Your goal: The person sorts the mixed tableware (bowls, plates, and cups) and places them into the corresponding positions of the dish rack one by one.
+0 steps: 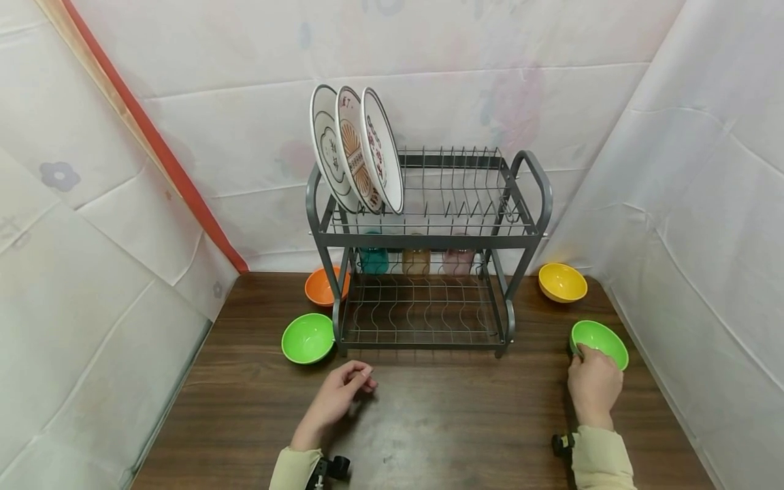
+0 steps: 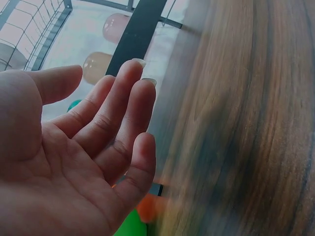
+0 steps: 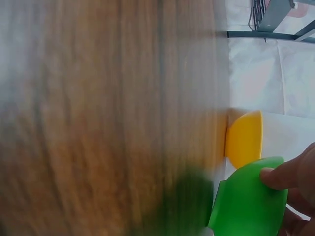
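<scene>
At the right, my right hand (image 1: 595,385) pinches the rim of a green bowl (image 1: 603,335), thumb on the outer wall and the other fingers over the edge. In the right wrist view this green bowl (image 3: 248,201) casts a shadow on the wood. My left hand (image 1: 341,393) holds nothing, in front of the rack's left side, its fingers loosely bent and palm visible in the left wrist view. Nearest to it is another green bowl (image 1: 307,339) beside the rack's left foot. An orange bowl (image 1: 320,287) sits behind that one, and a yellow bowl (image 1: 562,283) stands at the back right.
A two-tier dark metal dish rack (image 1: 429,241) stands at the back of the wooden table (image 1: 441,415). Three patterned plates (image 1: 382,151) lean upright in its top left. Teal, amber and pink cups (image 1: 458,261) show on the lower tier. White cloth walls (image 1: 704,224) enclose the table.
</scene>
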The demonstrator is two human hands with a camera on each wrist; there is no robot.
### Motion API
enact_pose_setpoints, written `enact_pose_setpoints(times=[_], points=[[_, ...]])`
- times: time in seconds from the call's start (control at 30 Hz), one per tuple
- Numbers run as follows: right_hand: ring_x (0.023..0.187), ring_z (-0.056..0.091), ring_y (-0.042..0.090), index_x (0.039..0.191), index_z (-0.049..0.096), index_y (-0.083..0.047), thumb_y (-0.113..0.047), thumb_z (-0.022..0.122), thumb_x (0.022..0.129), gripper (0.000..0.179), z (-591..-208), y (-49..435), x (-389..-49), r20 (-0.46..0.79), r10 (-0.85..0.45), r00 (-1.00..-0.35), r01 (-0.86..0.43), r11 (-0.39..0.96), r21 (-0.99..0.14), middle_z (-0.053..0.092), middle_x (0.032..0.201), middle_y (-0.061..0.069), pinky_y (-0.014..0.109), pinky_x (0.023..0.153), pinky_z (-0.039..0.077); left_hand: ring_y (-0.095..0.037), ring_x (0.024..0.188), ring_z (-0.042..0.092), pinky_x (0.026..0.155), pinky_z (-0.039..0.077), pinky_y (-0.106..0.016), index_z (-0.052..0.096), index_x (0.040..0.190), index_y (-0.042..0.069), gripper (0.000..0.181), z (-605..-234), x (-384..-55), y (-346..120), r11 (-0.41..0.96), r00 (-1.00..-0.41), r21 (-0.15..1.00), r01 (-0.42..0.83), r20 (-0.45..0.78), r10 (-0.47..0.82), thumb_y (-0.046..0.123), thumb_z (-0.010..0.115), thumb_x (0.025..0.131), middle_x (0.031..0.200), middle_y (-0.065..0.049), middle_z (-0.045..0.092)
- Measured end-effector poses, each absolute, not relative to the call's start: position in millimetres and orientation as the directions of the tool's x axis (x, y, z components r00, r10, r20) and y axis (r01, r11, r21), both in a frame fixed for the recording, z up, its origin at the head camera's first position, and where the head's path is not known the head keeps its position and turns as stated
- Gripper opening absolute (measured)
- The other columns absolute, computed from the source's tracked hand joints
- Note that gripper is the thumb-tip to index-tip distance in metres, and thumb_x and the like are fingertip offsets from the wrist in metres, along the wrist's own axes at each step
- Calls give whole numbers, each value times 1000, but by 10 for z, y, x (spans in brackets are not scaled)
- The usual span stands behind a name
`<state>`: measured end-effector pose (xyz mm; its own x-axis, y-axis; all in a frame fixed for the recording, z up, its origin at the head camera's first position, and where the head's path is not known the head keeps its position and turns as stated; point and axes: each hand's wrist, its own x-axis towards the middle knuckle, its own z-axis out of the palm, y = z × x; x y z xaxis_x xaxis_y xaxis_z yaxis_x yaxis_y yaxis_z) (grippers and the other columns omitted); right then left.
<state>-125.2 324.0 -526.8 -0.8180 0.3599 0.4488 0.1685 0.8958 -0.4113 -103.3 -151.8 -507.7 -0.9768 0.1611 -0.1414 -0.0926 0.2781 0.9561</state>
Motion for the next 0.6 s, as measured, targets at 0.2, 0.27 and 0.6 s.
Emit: enact_pose_setpoints(times=[0.2, 0.27, 0.6], points=[[79, 58, 53, 105, 70, 8, 6, 68, 81, 23, -5258, 3191, -1141, 476, 313, -822, 103, 903, -417, 66, 91, 32, 65, 75, 41, -21, 84, 67, 74, 51, -39, 62, 112, -5, 33, -5089, -1026, -1543, 298, -977, 951, -82, -136, 163, 26, 55, 104, 89, -7, 71], [79, 58, 53, 105, 70, 9, 6, 68, 81, 24, -5249, 3166, -1097, 491, 300, -818, 78, 904, -421, 66, 90, 32, 64, 76, 42, -23, 84, 67, 76, 51, -40, 62, 111, -5, 31, -5095, -1029, -1540, 304, -978, 949, -84, -136, 157, 24, 55, 104, 89, -9, 71], [91, 59, 50, 111, 69, 7, 5, 69, 85, 27, -5153, 2997, -875, 460, 307, -833, 53, 872, -486, 67, 98, 30, 61, 81, 43, -28, 87, 67, 73, 51, -40, 63, 111, -4, 30, -5030, -1012, -1543, 295, -980, 949, -106, -150, 130, 24, 56, 104, 90, -10, 71]])
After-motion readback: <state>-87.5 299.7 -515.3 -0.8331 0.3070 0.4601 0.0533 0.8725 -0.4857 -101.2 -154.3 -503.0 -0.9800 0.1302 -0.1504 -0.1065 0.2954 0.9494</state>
